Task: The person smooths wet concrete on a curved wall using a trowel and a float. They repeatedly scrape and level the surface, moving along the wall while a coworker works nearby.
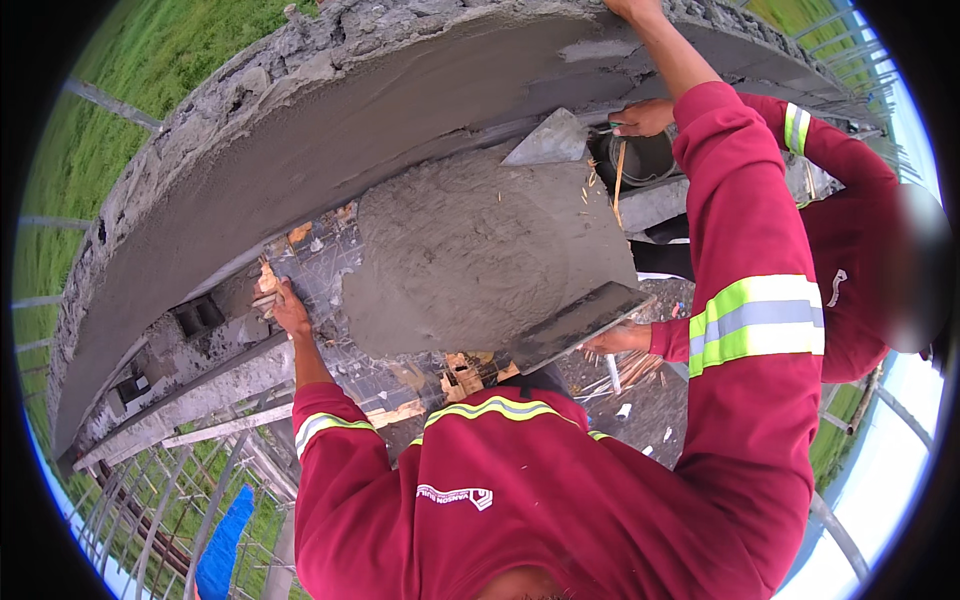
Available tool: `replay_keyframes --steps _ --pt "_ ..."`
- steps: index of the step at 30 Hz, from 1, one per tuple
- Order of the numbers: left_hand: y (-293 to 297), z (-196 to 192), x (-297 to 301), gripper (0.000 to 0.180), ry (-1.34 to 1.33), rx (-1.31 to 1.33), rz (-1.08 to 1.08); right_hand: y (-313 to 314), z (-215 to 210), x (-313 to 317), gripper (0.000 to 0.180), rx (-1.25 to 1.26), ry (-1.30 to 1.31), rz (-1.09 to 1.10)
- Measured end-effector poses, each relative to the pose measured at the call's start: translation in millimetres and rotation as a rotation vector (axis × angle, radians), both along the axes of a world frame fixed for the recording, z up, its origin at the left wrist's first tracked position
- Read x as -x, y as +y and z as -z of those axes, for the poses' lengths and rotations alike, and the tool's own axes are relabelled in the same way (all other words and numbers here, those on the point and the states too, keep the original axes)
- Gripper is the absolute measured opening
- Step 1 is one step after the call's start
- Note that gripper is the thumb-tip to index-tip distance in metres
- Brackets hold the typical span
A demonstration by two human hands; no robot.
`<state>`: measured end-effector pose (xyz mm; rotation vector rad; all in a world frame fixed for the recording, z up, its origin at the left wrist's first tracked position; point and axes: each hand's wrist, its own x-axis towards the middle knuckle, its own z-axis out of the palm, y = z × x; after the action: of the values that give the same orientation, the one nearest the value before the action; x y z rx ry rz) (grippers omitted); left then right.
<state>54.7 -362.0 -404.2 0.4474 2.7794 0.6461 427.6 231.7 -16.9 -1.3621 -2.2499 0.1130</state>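
My left hand (290, 310) is closed around a pale, ragged piece that looks like wood (267, 278), low beside the curved wall. My right arm reaches up to the wall's rough top edge, where my right hand (636, 8) is cut off by the picture's border and its fingers are hidden. Between my arms lies a broad bed of wet grey mortar (480, 260). At its near right, a flat rectangular float (580, 325) is held by another person's hand (622, 338). That person's other hand (648, 117) is at a bucket (645, 158).
The curved wall (330, 130) bears smooth grey plaster and a crumbly rim. A triangular grey plate (550, 140) rests at the mortar's far edge. A co-worker (860, 250) stands close on my right. Wood scraps (462, 378) lie near my body; scaffold poles and a blue sheet (222, 545) are lower left.
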Motion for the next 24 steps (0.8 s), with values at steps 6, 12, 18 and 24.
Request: replay_keyframes --steps 6,12,18,24 --pt "4.8 -8.6 -7.8 0.065 -0.056 -0.350 -0.085 4.2 2.4 -1.4 0.058 -0.005 -0.004 -0.024" --pt "10.5 -22.3 -17.2 0.071 -0.058 -0.367 -0.168 2.1 1.6 -0.4 0.061 -0.050 -0.019 -0.026" --pt "10.3 -21.9 -14.6 0.077 -0.042 -0.346 -0.134 0.4 1.4 -0.4 0.064 -0.046 -0.010 -0.001" --pt "9.1 -16.9 -12.9 0.076 -0.021 -0.343 -0.149 0.4 0.8 0.0 0.064 -0.049 -0.012 -0.012"
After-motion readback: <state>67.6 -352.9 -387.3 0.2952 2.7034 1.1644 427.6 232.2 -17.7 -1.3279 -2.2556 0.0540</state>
